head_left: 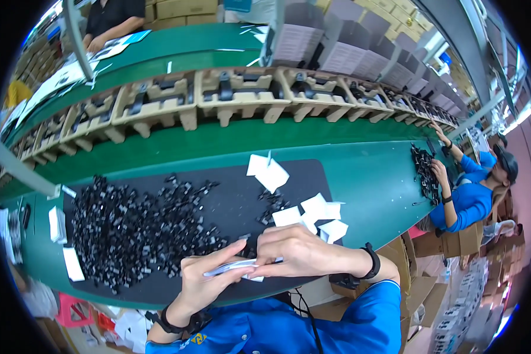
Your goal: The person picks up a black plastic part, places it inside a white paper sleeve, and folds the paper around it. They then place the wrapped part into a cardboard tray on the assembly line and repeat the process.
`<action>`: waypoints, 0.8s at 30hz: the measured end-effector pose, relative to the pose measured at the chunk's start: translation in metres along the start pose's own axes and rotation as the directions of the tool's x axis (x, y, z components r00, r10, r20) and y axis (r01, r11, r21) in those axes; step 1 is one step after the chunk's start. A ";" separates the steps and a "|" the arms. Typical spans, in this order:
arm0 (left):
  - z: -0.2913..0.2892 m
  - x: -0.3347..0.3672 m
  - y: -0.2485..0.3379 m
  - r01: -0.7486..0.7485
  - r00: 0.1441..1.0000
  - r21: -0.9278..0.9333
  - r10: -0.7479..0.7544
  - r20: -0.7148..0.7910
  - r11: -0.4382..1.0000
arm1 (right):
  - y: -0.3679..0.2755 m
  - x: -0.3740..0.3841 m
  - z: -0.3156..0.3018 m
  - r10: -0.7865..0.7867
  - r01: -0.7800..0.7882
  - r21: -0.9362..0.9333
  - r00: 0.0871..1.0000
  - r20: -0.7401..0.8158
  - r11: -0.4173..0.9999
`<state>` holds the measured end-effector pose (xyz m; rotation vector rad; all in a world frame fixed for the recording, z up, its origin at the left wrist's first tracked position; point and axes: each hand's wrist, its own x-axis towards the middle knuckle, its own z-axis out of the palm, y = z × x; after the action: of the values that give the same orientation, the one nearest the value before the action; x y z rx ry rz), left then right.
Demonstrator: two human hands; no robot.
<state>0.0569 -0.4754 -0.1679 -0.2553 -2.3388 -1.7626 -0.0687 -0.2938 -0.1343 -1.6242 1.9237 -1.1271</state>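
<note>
Both hands meet above the near edge of a black mat point(301, 177) on the green bench. Between them is a thin white folded paper point(233, 267). My left hand point(206, 277) has it between thumb and fingers, with the thumb stretched along the top. My right hand point(292, 251) pinches its right end, fingers bent over. A large heap of small black parts point(141, 230) lies left of my hands; their exact kind is too small to tell. Several loose white paper pieces point(315, 206) are scattered beyond and right of my right hand, around a smaller pile of black parts point(272, 206).
Beyond the bench runs a row of moulded cardboard trays point(242, 97) holding black items. White paper stacks point(57, 225) lie at the left. A co-worker in blue point(475, 203) reaches over black cables point(425, 171) at the right. Another person's arm point(115, 32) shows at the far left.
</note>
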 end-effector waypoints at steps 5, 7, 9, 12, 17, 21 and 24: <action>-0.001 0.016 -0.006 0.261 0.939 -0.406 -0.328 -0.105 0.876 | 0.017 -0.002 -0.029 -0.125 0.122 -0.094 0.992 -0.026 0.988; -0.019 0.015 -0.018 0.278 0.790 -0.508 -0.495 -0.362 0.815 | 0.035 -0.001 -0.090 0.003 -0.049 -0.216 0.978 -0.208 0.975; -0.036 0.016 -0.028 0.269 0.705 -0.464 -0.500 -0.503 0.844 | 0.077 -0.002 -0.159 0.075 -0.375 -0.324 0.745 -0.663 0.869; -0.036 0.020 -0.025 0.293 0.701 -0.458 -0.514 -0.494 0.839 | 0.173 -0.010 -0.247 -0.194 -0.644 -0.637 0.622 -0.758 0.424; -0.042 0.020 -0.038 0.307 0.679 -0.425 -0.509 -0.529 0.852 | 0.259 0.001 -0.286 0.098 -0.784 -0.586 0.612 -0.785 0.203; -0.061 0.012 -0.047 0.327 0.596 -0.409 -0.522 -0.611 0.852 | 0.291 0.017 -0.281 0.240 -0.805 -0.594 0.573 -0.783 -0.015; -0.063 0.012 -0.046 0.333 0.590 -0.409 -0.526 -0.612 0.849 | 0.301 0.015 -0.288 0.258 -0.834 -0.551 0.530 -0.808 -0.012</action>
<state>0.0370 -0.5488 -0.1908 0.9094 -1.6619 -1.8773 -0.4732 -0.2099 -0.1880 -0.3834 3.5412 0.2438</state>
